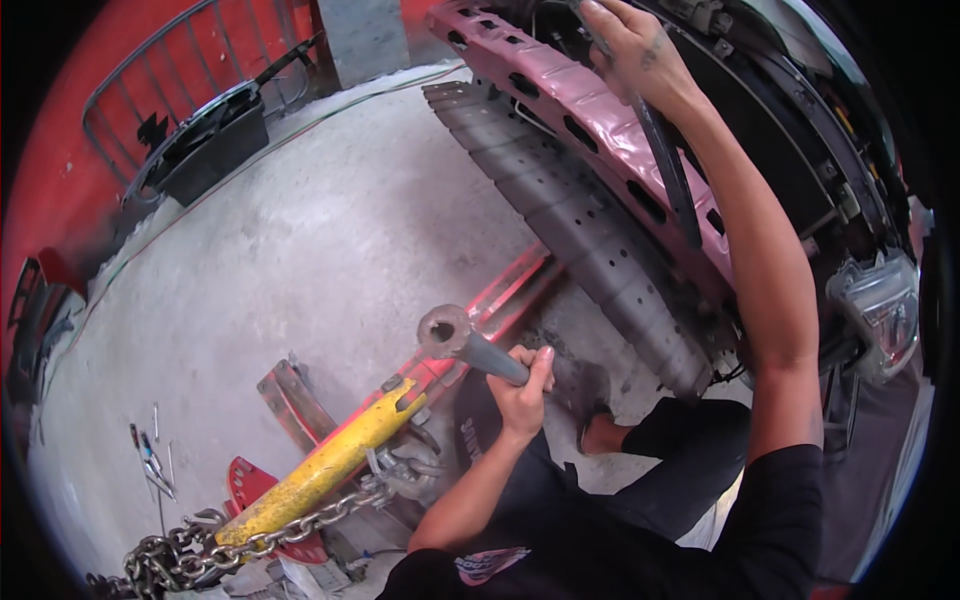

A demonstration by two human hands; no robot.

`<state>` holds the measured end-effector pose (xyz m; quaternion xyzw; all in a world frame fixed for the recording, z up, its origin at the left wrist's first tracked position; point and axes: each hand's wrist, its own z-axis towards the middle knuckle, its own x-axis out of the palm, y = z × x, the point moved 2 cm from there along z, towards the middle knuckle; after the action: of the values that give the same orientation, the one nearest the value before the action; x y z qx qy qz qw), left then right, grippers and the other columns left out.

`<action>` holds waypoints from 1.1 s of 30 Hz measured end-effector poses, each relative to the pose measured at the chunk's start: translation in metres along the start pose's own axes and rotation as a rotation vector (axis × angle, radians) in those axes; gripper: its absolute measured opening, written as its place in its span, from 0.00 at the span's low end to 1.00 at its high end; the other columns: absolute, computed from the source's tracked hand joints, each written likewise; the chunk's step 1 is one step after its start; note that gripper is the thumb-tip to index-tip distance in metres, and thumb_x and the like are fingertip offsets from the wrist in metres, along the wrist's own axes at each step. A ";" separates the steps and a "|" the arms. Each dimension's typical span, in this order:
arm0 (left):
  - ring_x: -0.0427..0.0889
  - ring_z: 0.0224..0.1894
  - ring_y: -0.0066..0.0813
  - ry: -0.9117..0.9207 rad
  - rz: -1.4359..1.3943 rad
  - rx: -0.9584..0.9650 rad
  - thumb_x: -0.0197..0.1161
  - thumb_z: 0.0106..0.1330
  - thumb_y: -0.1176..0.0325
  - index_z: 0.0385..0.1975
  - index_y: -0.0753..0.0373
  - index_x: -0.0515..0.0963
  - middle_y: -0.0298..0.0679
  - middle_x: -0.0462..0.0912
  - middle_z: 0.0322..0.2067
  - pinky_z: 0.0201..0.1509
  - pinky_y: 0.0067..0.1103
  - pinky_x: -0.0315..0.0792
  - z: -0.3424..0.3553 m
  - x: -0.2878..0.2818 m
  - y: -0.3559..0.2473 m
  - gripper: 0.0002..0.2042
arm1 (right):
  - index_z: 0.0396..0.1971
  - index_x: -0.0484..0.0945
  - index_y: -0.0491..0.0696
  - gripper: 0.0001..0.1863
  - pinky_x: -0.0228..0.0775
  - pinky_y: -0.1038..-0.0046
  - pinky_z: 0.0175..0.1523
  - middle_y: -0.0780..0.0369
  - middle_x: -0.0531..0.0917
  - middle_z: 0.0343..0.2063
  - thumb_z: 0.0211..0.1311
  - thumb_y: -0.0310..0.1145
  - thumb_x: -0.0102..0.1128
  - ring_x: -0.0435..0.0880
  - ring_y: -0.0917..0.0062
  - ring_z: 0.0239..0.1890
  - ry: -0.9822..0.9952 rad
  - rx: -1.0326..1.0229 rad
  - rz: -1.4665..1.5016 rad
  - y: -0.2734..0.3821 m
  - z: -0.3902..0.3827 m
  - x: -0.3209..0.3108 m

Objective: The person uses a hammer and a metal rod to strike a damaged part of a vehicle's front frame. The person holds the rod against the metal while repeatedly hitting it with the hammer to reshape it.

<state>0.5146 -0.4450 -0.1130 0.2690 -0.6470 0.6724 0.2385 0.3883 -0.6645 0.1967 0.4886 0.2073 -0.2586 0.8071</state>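
My left hand (520,398) is wrapped round a grey metal bar (492,357). Its thick, worn round end has a dark hollow and points up toward the left, above a red beam (520,280). At the upper right, my raised right hand (637,55) grips a long dark pry bar (660,160). This bar slants down across a dented pink metal crossmember (600,115) at the front of a vehicle. Whether its lower end touches the metal, I cannot tell. Below the crossmember hangs a grey perforated panel (560,210).
A yellow cylinder (320,465) lies along the red beam, with a heavy chain (310,522) and a shackle (410,468) beside it. Several hand tools (152,460) lie on the concrete floor (250,290). A headlight (880,315) sits at the right; a dark bin (215,150) stands far left.
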 end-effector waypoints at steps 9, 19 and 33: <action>0.70 0.17 0.16 -0.074 -0.024 -0.075 0.65 0.70 0.76 0.16 0.60 0.67 0.30 0.70 0.15 0.23 0.18 0.62 -0.004 -0.007 0.007 0.18 | 0.47 0.79 0.43 0.22 0.62 0.76 0.16 0.67 0.73 0.18 0.76 0.49 0.51 0.71 0.83 0.12 0.110 -0.028 -0.177 -0.012 0.036 0.022; 0.71 0.15 0.22 -0.079 0.011 -0.030 0.67 0.68 0.73 0.19 0.61 0.69 0.34 0.72 0.14 0.23 0.21 0.68 -0.003 -0.012 -0.001 0.16 | 0.38 0.78 0.40 0.25 0.67 0.72 0.17 0.63 0.76 0.17 0.76 0.51 0.50 0.77 0.79 0.13 0.168 0.077 -0.339 -0.069 0.048 0.007; 0.72 0.18 0.18 -0.116 0.081 -0.063 0.67 0.69 0.74 0.18 0.62 0.73 0.31 0.73 0.15 0.24 0.18 0.63 -0.002 -0.027 -0.009 0.15 | 0.57 0.77 0.45 0.25 0.65 0.74 0.16 0.65 0.72 0.17 0.78 0.50 0.47 0.71 0.81 0.11 0.183 -0.017 -0.336 -0.019 0.049 0.030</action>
<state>0.5408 -0.4419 -0.1244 0.2735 -0.6911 0.6439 0.1814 0.4042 -0.7222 0.1871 0.4617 0.3608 -0.3426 0.7343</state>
